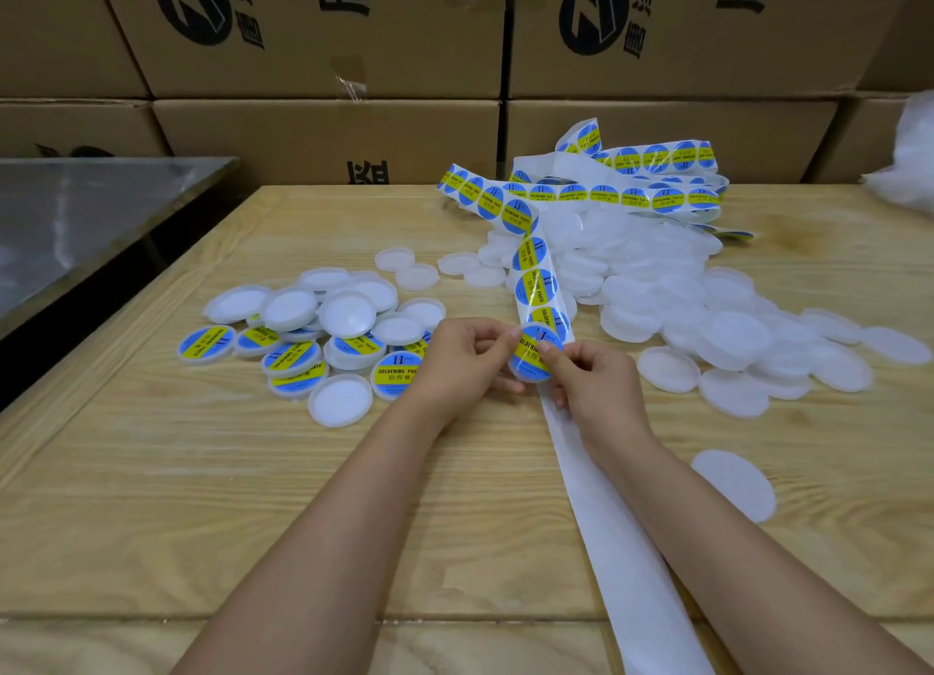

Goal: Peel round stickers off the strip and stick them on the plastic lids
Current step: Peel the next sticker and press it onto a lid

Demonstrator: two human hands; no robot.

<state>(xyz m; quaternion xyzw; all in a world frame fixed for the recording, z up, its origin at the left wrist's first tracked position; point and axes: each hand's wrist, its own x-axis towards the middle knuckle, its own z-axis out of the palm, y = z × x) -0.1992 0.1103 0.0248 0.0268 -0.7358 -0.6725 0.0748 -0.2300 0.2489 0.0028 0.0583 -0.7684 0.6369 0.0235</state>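
Observation:
A white plastic lid [525,371] is held above the wooden table by my left hand [465,358], whose fingers curl round its left edge. A round blue-and-yellow sticker [530,353] lies on the lid's face. My right hand [599,379] pinches the sticker's upper right edge with thumb and forefinger. The sticker strip [538,283] runs from a tangled heap at the back down to my hands. Its bare white backing [616,538] trails under my right forearm toward the front edge.
Stickered and upturned lids [313,336] are piled to the left. A large heap of plain white lids [697,300] spreads to the right, with one lone lid [733,485] nearer me. Cardboard boxes [323,32] wall the back. A metal table [76,219] stands at the left.

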